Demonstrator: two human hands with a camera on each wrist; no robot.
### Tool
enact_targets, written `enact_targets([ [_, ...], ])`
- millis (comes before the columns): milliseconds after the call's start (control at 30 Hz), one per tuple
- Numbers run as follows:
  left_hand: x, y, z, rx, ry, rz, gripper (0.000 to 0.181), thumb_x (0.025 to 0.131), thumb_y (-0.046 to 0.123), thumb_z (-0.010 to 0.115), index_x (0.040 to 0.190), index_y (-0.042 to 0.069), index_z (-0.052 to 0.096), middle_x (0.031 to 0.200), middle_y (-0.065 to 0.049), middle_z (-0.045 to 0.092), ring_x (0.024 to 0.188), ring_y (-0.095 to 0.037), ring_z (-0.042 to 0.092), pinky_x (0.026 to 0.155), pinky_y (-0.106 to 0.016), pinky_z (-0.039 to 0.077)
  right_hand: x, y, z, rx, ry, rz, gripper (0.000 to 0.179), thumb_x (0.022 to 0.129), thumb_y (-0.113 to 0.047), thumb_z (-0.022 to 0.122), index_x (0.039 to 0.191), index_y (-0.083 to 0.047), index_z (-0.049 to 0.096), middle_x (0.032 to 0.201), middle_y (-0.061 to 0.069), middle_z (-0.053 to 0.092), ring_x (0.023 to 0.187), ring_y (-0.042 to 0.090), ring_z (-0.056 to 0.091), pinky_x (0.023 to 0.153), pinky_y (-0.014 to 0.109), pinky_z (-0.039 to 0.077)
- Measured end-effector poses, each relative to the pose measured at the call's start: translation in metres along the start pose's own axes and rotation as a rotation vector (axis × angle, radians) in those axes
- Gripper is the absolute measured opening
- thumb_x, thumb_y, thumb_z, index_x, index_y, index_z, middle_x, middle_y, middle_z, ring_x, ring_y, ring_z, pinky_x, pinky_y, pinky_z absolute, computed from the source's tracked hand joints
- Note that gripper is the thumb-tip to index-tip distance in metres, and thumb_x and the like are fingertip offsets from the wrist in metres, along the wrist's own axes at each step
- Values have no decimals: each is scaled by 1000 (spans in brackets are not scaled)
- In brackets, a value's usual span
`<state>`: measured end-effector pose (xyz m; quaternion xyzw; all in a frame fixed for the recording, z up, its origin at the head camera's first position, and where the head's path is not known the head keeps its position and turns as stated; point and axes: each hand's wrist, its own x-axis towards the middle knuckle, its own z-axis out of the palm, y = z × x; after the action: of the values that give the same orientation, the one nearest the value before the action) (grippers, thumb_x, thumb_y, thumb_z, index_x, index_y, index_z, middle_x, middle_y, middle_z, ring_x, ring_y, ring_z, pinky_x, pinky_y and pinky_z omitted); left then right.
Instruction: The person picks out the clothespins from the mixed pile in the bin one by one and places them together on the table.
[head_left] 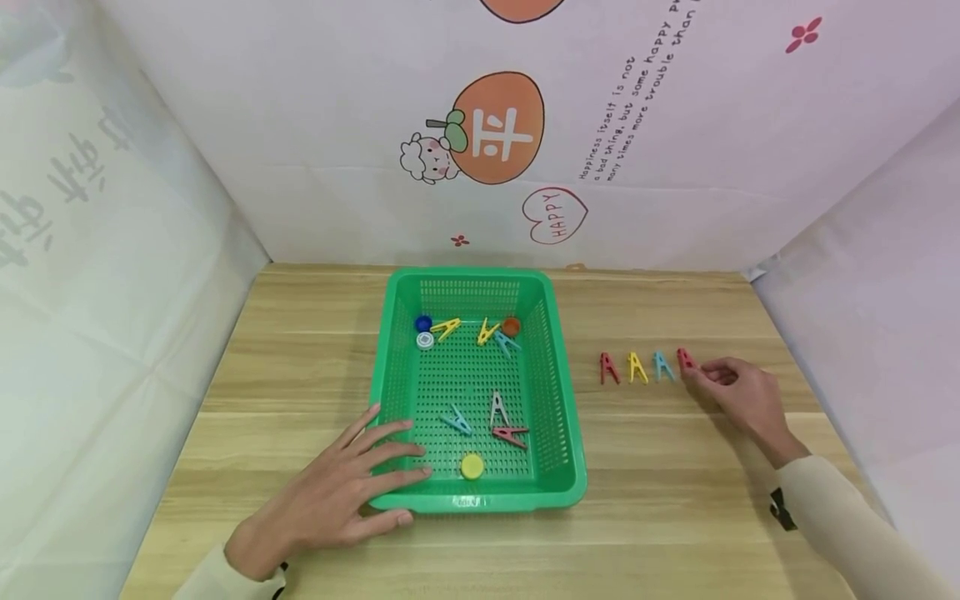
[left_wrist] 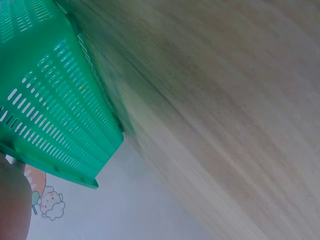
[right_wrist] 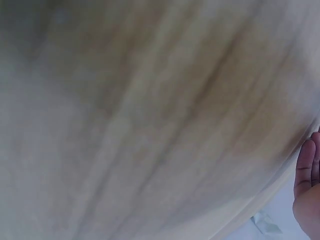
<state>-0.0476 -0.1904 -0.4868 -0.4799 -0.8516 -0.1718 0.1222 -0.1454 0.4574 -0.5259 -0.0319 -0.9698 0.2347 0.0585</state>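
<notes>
At the right end of a row on the table, my right hand [head_left: 742,404] pinches a red clothespin [head_left: 686,359] between thumb and fingers. To its left stand a blue clothespin [head_left: 663,367], a yellow clothespin [head_left: 637,367] and another red clothespin [head_left: 608,368]. My left hand [head_left: 337,492] rests, fingers spread, over the near-left rim of a green basket [head_left: 510,502]. Inside lie several clothespins, among them a grey one [head_left: 498,408] and a dark red one [head_left: 511,436]. The right wrist view shows only part of the hand, without the clothespin.
Bottle caps also lie in the basket: a yellow cap [head_left: 472,467], an orange cap [head_left: 511,326], a blue cap [head_left: 423,323] and a white cap [head_left: 425,341]. A wood-grain table [head_left: 660,492] carries everything. Printed white sheets [head_left: 337,208] enclose the back and both sides.
</notes>
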Motion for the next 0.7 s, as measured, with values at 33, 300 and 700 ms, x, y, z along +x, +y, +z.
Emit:
enact_targets([
  [33, 0, 0, 0, 0, -1, -1, 48, 106, 61, 62, 141, 31, 74, 143, 6, 70, 153, -28, 48, 142, -47, 3, 0, 0, 0, 5, 8, -1, 51, 102, -49, 76, 114, 1, 78, 104, 21, 80, 84, 14, 70, 67, 8, 46],
  [300, -1, -1, 1, -4, -1, -2, 49, 105, 61, 63, 141, 30, 74, 143, 6, 69, 154, -28, 47, 142, -48, 3, -3, -4, -5, 61, 53, -8, 47, 102, -43, 77, 115, 2, 79, 101, 19, 79, 75, -14, 55, 66, 3, 45],
  [700, 1, 0, -2, -3, 2, 1, 49, 105, 61, 64, 141, 30, 74, 143, 6, 70, 154, -27, 47, 142, -47, 3, 3, -33, -12, 158, 66, -86, 35, 101, -34, 81, 121, -5, 79, 102, 0, 77, 84, -16, 61, 75, 0, 48],
])
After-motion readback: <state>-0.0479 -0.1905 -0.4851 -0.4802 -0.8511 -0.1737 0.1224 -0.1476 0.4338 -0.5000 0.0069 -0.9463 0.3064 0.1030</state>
